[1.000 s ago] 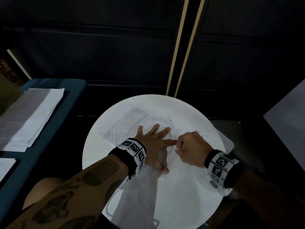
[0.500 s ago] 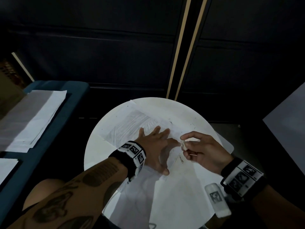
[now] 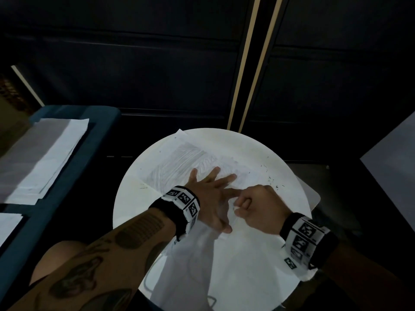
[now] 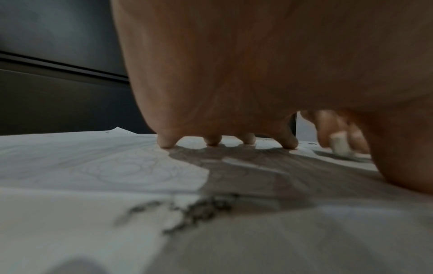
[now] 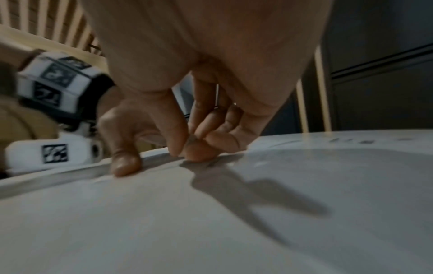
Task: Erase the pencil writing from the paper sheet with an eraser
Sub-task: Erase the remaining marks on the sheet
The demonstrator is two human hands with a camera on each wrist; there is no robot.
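A white paper sheet (image 3: 179,162) with faint pencil shading lies on a round white table (image 3: 265,261). My left hand (image 3: 213,187) presses flat on it with fingers spread; in the left wrist view its fingertips (image 4: 166,143) touch the paper (image 4: 82,166). Just right of it, my right hand (image 3: 241,206) is curled and pinches a small white eraser (image 3: 236,208) down on the sheet. The left wrist view shows the eraser (image 4: 339,144) standing on the paper between the right fingers. In the right wrist view the pinching fingers (image 5: 178,148) hide the eraser.
Dark eraser crumbs (image 3: 271,180) are scattered on the table's right rear, and more crumbs (image 4: 199,209) lie near my left wrist. A blue bench (image 3: 74,176) with stacked paper sheets (image 3: 45,158) stands to the left. Dark wall panels are behind the table.
Half a second ago my right hand was raised off the sheet with the eraser in its fingertips; it has come back down beside my left index finger. The left hand stayed flat.
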